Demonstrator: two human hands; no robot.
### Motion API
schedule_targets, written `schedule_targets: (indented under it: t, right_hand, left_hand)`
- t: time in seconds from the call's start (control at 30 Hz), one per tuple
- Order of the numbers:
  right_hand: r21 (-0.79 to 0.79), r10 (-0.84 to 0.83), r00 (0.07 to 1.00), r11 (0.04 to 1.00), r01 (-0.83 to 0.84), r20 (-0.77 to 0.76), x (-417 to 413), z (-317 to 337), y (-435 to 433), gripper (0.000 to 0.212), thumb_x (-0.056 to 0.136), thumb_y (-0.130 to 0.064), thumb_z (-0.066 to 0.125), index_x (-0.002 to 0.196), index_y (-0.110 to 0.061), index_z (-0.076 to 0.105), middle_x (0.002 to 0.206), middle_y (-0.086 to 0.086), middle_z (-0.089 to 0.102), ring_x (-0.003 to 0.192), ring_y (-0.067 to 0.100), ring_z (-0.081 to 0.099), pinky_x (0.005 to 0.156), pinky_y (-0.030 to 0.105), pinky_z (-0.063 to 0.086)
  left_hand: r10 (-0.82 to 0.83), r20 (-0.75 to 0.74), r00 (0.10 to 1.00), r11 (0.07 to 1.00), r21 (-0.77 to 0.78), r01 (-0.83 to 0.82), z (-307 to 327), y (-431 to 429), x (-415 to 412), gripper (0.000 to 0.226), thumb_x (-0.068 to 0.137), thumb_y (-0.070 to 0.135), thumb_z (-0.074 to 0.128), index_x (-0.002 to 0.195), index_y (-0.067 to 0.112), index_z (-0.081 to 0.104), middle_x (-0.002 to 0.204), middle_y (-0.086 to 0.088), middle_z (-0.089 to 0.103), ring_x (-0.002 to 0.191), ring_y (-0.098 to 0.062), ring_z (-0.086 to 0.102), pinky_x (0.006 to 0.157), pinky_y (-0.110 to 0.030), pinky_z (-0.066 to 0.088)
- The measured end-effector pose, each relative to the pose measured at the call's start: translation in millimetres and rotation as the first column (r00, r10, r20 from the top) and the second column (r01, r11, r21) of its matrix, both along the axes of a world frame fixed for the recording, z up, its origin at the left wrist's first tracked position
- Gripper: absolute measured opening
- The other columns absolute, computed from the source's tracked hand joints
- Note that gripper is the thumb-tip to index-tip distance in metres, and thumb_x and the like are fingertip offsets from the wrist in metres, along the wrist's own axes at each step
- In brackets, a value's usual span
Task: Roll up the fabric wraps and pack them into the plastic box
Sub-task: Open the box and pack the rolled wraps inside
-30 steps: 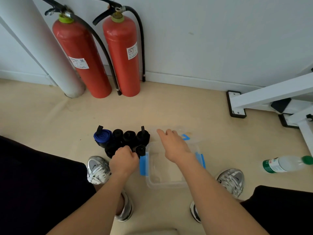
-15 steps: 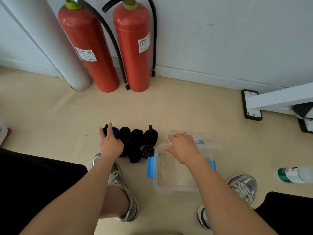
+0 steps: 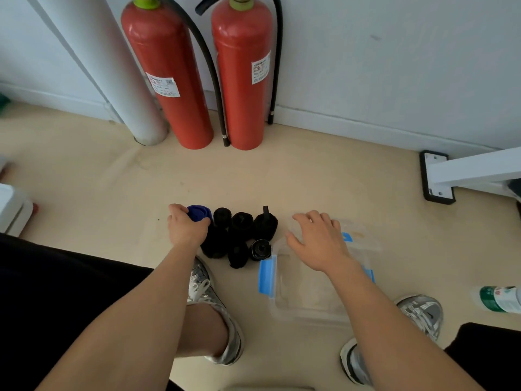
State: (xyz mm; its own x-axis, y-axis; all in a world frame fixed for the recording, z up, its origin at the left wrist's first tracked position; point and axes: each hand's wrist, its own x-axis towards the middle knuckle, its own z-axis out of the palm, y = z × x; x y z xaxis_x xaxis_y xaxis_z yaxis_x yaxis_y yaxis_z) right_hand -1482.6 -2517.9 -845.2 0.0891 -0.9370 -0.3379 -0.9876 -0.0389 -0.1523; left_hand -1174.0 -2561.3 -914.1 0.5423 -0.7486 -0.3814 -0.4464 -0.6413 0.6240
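Several rolled black fabric wraps sit in a cluster on the beige floor, with a rolled blue wrap at their left end. My left hand curls round the blue wrap. To the right lies a clear plastic box with blue clips, and it looks empty. Its clear lid lies just behind it. My right hand hovers with fingers spread over the box's far edge and the lid.
Two red fire extinguishers and a grey pipe stand against the wall ahead. A white metal frame foot is at the right, and a plastic bottle lies at the right edge. My shoes flank the box.
My left hand moved from the near black rolls to the far left of the cluster and closed on the blue wrap. My right hand stayed over the box's far edge.
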Motion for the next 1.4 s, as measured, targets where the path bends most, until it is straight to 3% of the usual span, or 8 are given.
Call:
schedule_targets:
  t: [0.17, 0.3, 0.4, 0.5, 0.73, 0.93, 1.2, 1.4]
  right_hand:
    - [-0.144, -0.037, 0.999, 0.989, 0.041, 0.027, 7, 20, -7, 0.045, 0.108, -0.041, 0.048, 0.147, -0.023, 0.061, 0.140, 0.004, 0.059, 0.128, 0.028, 0.050, 0.105, 0.043, 0.039]
    - [-0.174, -0.062, 0.934, 0.976, 0.130, 0.352, 24, 42, -17, 0.038, 0.103, -0.025, 0.061, 0.141, -0.020, 0.066, 0.131, 0.004, 0.066, 0.112, 0.020, 0.059, 0.102, 0.042, 0.050]
    - [-0.074, -0.009, 0.832, 0.995, 0.061, 0.554, 39, 59, -17, 0.077, 0.089, -0.042, 0.080, 0.158, -0.035, 0.046, 0.135, -0.001, 0.059, 0.101, 0.010, 0.055, 0.097, 0.034, 0.052]
    - [-0.070, 0.045, 0.812, 0.998, -0.005, 0.582, 46, 65, -11, 0.092, 0.079, -0.055, 0.083, 0.157, -0.040, 0.038, 0.133, 0.000, 0.061, 0.116, 0.021, 0.058, 0.100, 0.038, 0.051]
    - [0.237, -0.157, 0.882, 0.970, 0.053, 0.445, -4, 53, 18, 0.071, 0.055, -0.047, 0.094, 0.109, -0.041, 0.050, 0.091, -0.012, 0.073, 0.074, 0.007, 0.070, 0.059, 0.023, 0.050]
    - [0.699, -0.270, 0.944, 0.713, 0.062, 0.192, -15, 35, 44, 0.063, 0.069, -0.025, 0.094, 0.118, -0.013, 0.055, 0.100, 0.017, 0.080, 0.075, 0.032, 0.083, 0.057, 0.033, 0.062]
    - [0.399, -0.155, 0.977, 0.913, 0.085, 0.147, -4, -11, 63, 0.064, 0.087, -0.016, 0.082, 0.136, -0.021, 0.041, 0.122, 0.013, 0.061, 0.104, 0.035, 0.065, 0.087, 0.048, 0.062]
    - [0.553, -0.502, 0.825, 0.778, 0.299, 0.259, -1, -40, 64, 0.055, 0.089, -0.034, 0.085, 0.130, -0.012, 0.056, 0.121, 0.010, 0.067, 0.107, 0.028, 0.067, 0.081, 0.039, 0.058]
  left_hand:
    - [-0.022, 0.138, 0.990, 0.973, -0.224, 0.053, 30, 11, -11, 0.061, 0.077, 0.029, 0.086, 0.115, 0.021, 0.039, 0.114, -0.001, 0.052, 0.105, -0.032, 0.057, 0.077, -0.042, 0.044]
    - [-0.055, 0.178, 0.983, 0.881, -0.454, 0.131, 82, 10, -40, 0.064, 0.071, 0.041, 0.085, 0.112, 0.026, 0.037, 0.108, 0.003, 0.054, 0.098, -0.027, 0.055, 0.079, -0.043, 0.049]
    - [-0.235, 0.026, 0.972, 0.839, -0.499, 0.216, 116, 14, -63, 0.064, 0.067, 0.048, 0.083, 0.107, 0.033, 0.036, 0.100, 0.009, 0.054, 0.086, -0.015, 0.053, 0.069, -0.027, 0.042]
    - [-0.430, -0.007, 0.903, 0.806, -0.452, 0.381, 134, 28, -84, 0.065, 0.064, 0.055, 0.081, 0.107, 0.033, 0.037, 0.091, 0.009, 0.060, 0.076, -0.008, 0.060, 0.062, -0.027, 0.041]
    - [-0.559, -0.285, 0.778, 0.826, -0.275, 0.493, 116, 64, -97, 0.056, 0.090, 0.067, 0.071, 0.125, 0.027, 0.053, 0.085, 0.000, 0.079, 0.076, -0.014, 0.078, 0.070, -0.038, 0.066]
    - [-0.685, 0.021, 0.729, 0.723, 0.151, 0.674, 70, 93, -101, 0.027, 0.092, 0.047, 0.074, 0.099, 0.024, 0.062, 0.091, 0.003, 0.071, 0.083, -0.019, 0.069, 0.080, -0.044, 0.064]
    - [-0.703, -0.169, 0.691, 0.656, 0.220, 0.722, 51, 94, -123, 0.049, 0.093, 0.032, 0.084, 0.131, 0.017, 0.058, 0.111, -0.009, 0.074, 0.095, -0.029, 0.076, 0.089, -0.048, 0.065]
    - [-0.648, -0.273, 0.711, 0.673, 0.231, 0.703, 50, 88, -124, 0.038, 0.094, 0.019, 0.084, 0.116, 0.018, 0.053, 0.094, -0.014, 0.076, 0.069, -0.028, 0.078, 0.066, -0.043, 0.069]
